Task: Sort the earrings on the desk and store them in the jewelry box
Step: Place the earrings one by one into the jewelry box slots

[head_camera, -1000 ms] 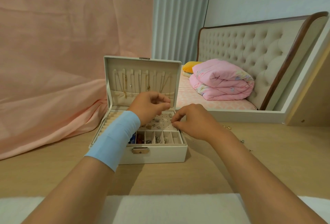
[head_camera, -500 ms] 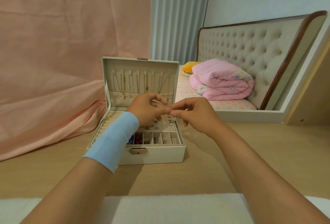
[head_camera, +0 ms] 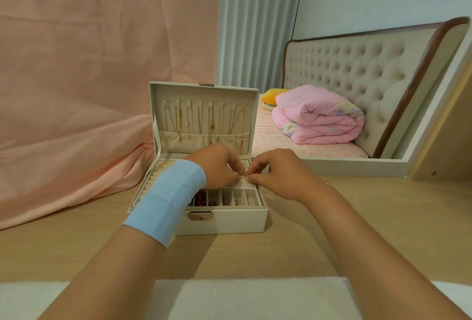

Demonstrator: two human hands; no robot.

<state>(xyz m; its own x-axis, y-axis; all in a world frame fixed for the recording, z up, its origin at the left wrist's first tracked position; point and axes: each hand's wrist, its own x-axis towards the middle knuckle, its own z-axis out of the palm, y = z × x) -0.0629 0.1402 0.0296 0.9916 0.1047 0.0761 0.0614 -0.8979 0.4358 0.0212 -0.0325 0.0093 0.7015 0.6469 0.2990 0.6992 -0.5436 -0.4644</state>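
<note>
Since half a sec ago both hands are coming a little lower: they were pinching up in front of the lid pocket, and now they are working over the holed stud panel of the box. The left hand [head_camera: 219,165], w/ a light blue wristband [head_camera: 166,199], is reaching in from 7 o'clock and the right hand [head_camera: 279,175] from 4 o'clock. Their thumbs and forefingers are curling tip to tip and pinching btw them one tiny silvery earring [head_camera: 246,174]. The earring is sitting over the panel, in the 2 o'clock part of the tray. Whether it is touching the panel, I cannot tell.

The white leatherette jewelry box [head_camera: 229,224] is standing open on the pale wooden desk [head_camera: 383,238]. Its lid [head_camera: 159,105] is standing upright at 12 o'clock, w/ thin gold necklaces [head_camera: 212,128] hanging inside. The front row of small compartments [head_camera: 249,197] is holding mixed pieces, too small to name. A small gold ring-shaped piece [head_camera: 327,182] is lying on the desk at 3 o'clock of the box, just beside the right wrist. A pink cloth backdrop [head_camera: 76,90] is hanging at 10 o'clock, and a folded pink quilt [head_camera: 319,118] is lying at 2 o'clock.
</note>
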